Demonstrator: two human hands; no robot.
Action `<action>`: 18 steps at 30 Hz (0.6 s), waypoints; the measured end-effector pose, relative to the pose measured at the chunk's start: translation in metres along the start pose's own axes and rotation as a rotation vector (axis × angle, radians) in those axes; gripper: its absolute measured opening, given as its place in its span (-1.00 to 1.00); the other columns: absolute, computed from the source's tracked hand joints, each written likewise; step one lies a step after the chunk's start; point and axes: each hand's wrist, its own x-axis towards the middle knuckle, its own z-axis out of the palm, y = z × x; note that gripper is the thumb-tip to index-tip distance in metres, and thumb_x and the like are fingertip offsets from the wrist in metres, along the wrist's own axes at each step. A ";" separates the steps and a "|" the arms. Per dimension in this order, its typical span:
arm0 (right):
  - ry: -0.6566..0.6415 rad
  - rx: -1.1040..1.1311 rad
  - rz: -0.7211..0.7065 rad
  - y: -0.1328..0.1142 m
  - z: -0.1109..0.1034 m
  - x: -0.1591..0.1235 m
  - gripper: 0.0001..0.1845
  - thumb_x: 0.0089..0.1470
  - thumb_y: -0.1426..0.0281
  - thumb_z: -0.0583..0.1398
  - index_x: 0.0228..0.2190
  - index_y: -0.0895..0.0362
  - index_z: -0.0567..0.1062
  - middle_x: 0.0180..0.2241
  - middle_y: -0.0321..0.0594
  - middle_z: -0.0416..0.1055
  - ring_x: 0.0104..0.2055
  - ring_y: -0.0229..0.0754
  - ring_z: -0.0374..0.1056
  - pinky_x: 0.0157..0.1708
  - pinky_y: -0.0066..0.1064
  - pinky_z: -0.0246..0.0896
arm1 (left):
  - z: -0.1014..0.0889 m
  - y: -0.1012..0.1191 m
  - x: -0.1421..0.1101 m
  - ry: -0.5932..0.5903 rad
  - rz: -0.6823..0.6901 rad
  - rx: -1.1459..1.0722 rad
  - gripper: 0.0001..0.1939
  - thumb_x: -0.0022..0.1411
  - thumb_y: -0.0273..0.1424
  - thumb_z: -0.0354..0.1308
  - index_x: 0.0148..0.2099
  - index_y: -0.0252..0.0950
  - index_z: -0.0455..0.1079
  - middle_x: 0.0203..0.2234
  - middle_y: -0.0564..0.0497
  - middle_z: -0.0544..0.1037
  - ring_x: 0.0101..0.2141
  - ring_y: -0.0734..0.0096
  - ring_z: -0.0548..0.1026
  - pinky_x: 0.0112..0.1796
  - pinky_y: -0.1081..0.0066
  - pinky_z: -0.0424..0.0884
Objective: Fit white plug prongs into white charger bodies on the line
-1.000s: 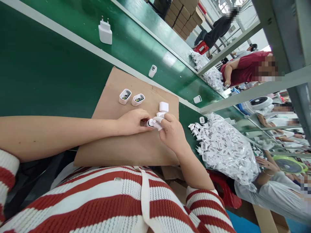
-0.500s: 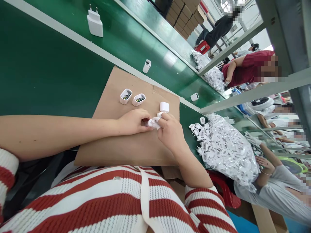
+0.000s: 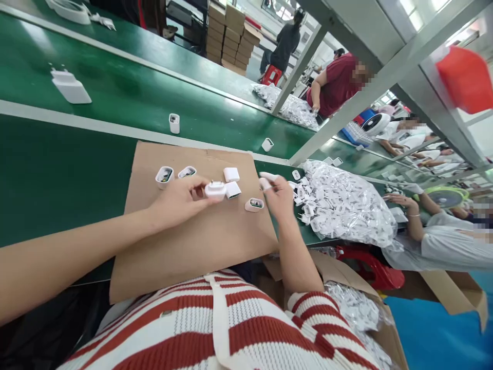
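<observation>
Over the cardboard sheet (image 3: 181, 246), my left hand (image 3: 179, 198) pinches a white plug cap (image 3: 215, 190) with two pins pointing up. To the right, past the cardboard's edge, my right hand (image 3: 280, 199) has its fingers apart, white covers on the fingertips, and nothing visible in them. It is close to a heap of white plug caps (image 3: 308, 210). Between the hands lie a white charger housing (image 3: 254, 205) with its open end showing and two more white housings, one (image 3: 231, 174) behind the other (image 3: 233, 190). Further left stand two open housings (image 3: 165, 177) (image 3: 187, 171) with circuit parts inside, one partly behind my left hand.
A large clear bag of white plug caps (image 3: 346, 205) spreads over the right of the green bench. Beyond a pale rail, a charger (image 3: 71, 87) and two housings (image 3: 174, 123) (image 3: 267, 144) rest on the green belt. A grey-shirted co-worker (image 3: 442, 236) sits at right.
My hands have separated from the white piece they both held. My right hand has moved right towards the heap; the left keeps a plug cap. The view has swung right.
</observation>
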 end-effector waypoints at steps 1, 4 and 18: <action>0.055 -0.138 0.076 0.017 -0.006 0.003 -0.59 0.29 0.28 0.06 0.05 0.16 0.52 -0.01 -0.01 0.51 0.03 -0.02 0.35 0.00 -0.24 0.20 | -0.007 0.005 0.009 0.054 0.007 0.032 -0.55 0.16 0.03 0.30 -0.12 -0.22 0.51 -0.34 0.01 0.57 -0.40 0.30 0.44 -0.40 0.35 0.31; 0.020 -0.515 0.360 0.060 -0.014 0.012 -0.55 0.19 0.34 0.13 0.05 0.29 0.52 0.06 0.21 0.44 0.15 0.23 0.22 0.07 -0.05 0.05 | -0.023 0.009 0.056 0.140 0.039 0.156 -0.54 0.17 -0.09 0.30 0.03 -0.22 0.46 -0.26 0.00 0.58 -0.33 0.29 0.46 -0.32 0.35 0.32; 0.029 -0.540 0.171 0.080 0.009 0.012 -0.60 0.18 0.49 0.04 0.02 0.24 0.45 -0.13 0.07 0.54 0.02 0.08 0.30 0.11 -0.09 -0.09 | -0.069 -0.046 0.207 0.235 -0.228 0.560 -0.12 -0.01 0.15 0.20 0.08 -0.54 0.41 0.00 -0.25 0.44 0.12 0.06 0.22 -0.05 0.22 0.09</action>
